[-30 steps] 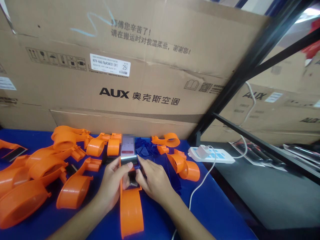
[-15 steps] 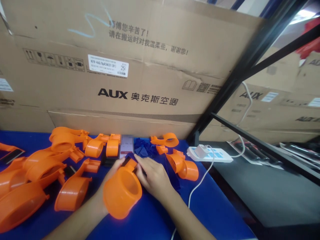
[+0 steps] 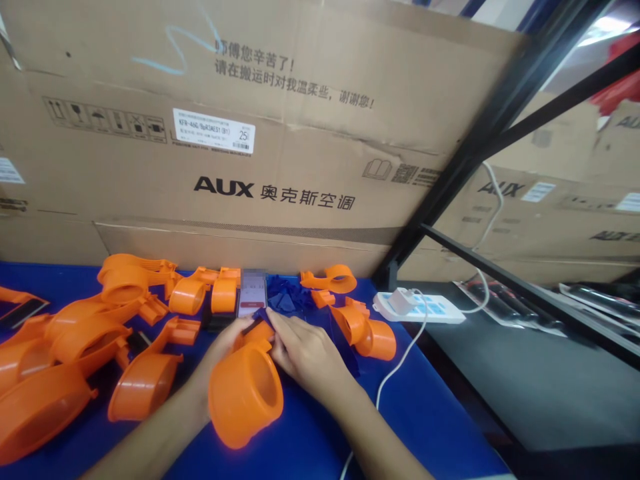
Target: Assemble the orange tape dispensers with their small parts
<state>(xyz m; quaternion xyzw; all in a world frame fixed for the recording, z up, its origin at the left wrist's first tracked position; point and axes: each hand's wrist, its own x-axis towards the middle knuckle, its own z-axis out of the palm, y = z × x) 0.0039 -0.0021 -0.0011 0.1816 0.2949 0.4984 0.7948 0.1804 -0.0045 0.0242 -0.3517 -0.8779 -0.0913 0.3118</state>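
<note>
An orange plastic part (image 3: 235, 403) with a wide round ring and a short arm is tilted toward me over the table's front. My left hand (image 3: 224, 347) is closed around its arm, partly hidden behind the ring. At the arm's far end, my right hand (image 3: 307, 353) has its fingers pinched on a small piece of dark blue film (image 3: 261, 313). Just beyond my hands lies a heap of crumpled blue film (image 3: 287, 297). A phone (image 3: 251, 291) with a lit screen leans behind my left hand.
Several orange parts (image 3: 145, 387) are piled on the left of the blue table (image 3: 420, 413), with more orange parts (image 3: 377, 340) to the right. A white power strip (image 3: 445, 310) and its cable lie by the black rack post (image 3: 440, 193). A large cardboard box (image 3: 300, 247) stands behind.
The orange part's ring has tipped slightly lower, and its arm has turned a little in my hands. Both hands remain at nearly the same spot.
</note>
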